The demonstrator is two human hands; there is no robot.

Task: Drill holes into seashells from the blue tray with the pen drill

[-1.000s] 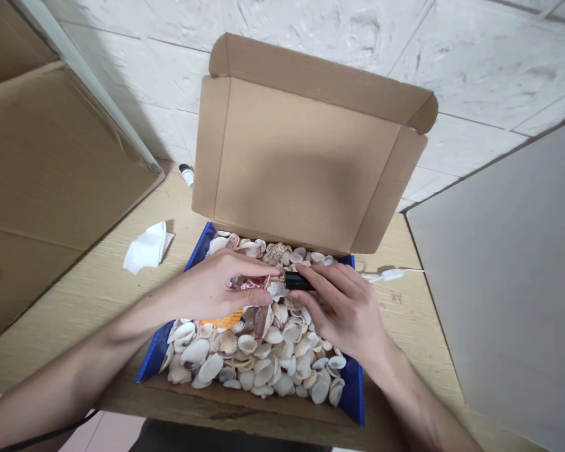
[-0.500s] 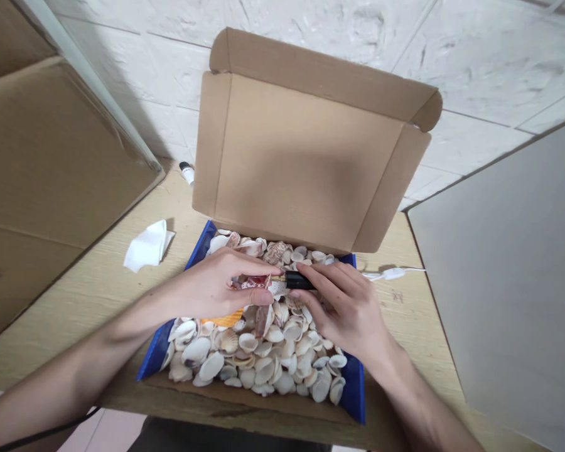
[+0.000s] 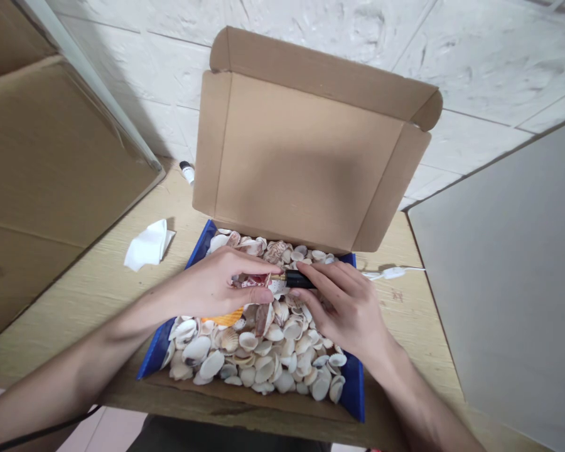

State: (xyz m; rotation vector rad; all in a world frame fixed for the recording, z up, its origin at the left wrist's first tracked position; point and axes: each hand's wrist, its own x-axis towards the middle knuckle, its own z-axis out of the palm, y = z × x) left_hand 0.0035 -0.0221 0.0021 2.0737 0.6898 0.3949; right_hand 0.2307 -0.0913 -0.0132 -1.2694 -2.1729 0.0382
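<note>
My left hand is closed around a reddish-pink seashell, with thumb and fingers on either side of it. In my right hand is a black mini drill, its brass-coloured front end pointing left at the shell. The drill's tip meets or nearly meets the shell; the exact contact is too small to tell. Both hands are above an open cardboard box with blue side walls, filled with loose seashells. An orange shell lies just below my left hand.
The box's raised lid leans back toward the white brick-patterned wall. On the wooden table lie a crumpled white tissue, a small white tube with a black cap, and a white cable. Large cardboard stands left, a grey panel right.
Hardly anything differs. Both hands keep the shell and the mini drill in the same place, with the shell perhaps tilted very slightly.
</note>
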